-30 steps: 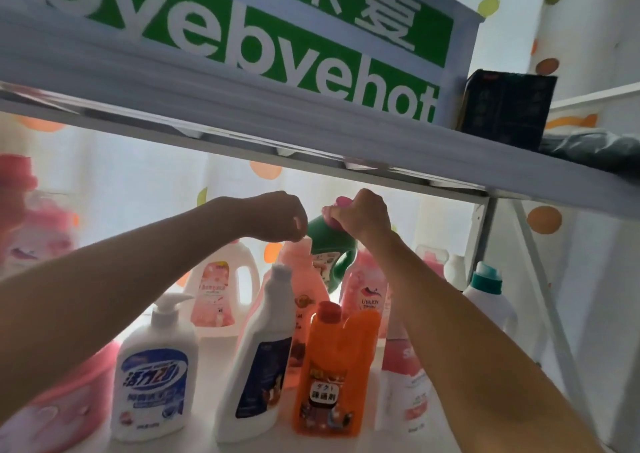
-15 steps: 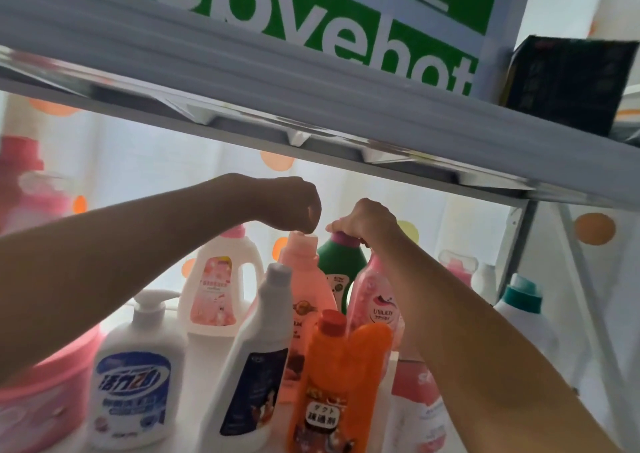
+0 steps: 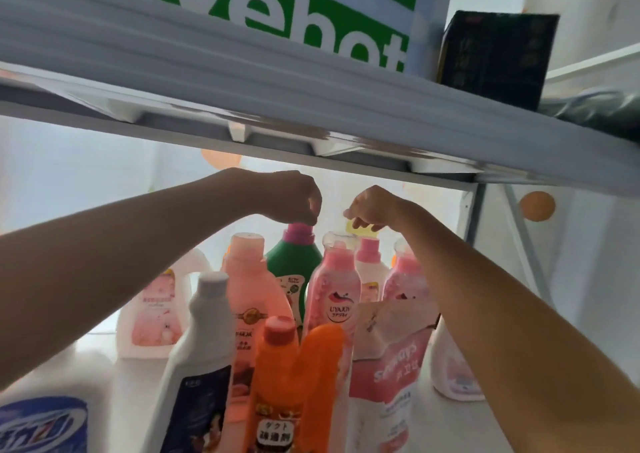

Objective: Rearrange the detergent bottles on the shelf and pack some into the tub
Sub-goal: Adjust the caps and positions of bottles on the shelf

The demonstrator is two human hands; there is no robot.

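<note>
A green detergent bottle (image 3: 292,269) with a pink cap stands upright at the back of the white shelf (image 3: 100,348). My left hand (image 3: 294,199) hovers over it with curled fingers, the fingertips just touching the cap's top; no grip shows. My right hand (image 3: 370,210) hangs a little above a pink bottle with a clear cap (image 3: 336,289), fingers loosely curled and holding nothing. In front stand a peach bottle (image 3: 247,279), a white bottle with a dark label (image 3: 201,355) and an orange bottle (image 3: 294,383). The tub is out of view.
An upper shelf board (image 3: 311,106) runs close above both hands, bearing a green sign (image 3: 311,19) and a dark box (image 3: 495,57). More pink and white bottles (image 3: 152,310) and a pink refill pouch (image 3: 388,366) crowd the shelf. A shelf post (image 3: 474,217) rises at the right.
My right hand set the tilted green bottle upright and let go of its cap. My left hand shifted right, from over the peach bottle to the green bottle's cap.
</note>
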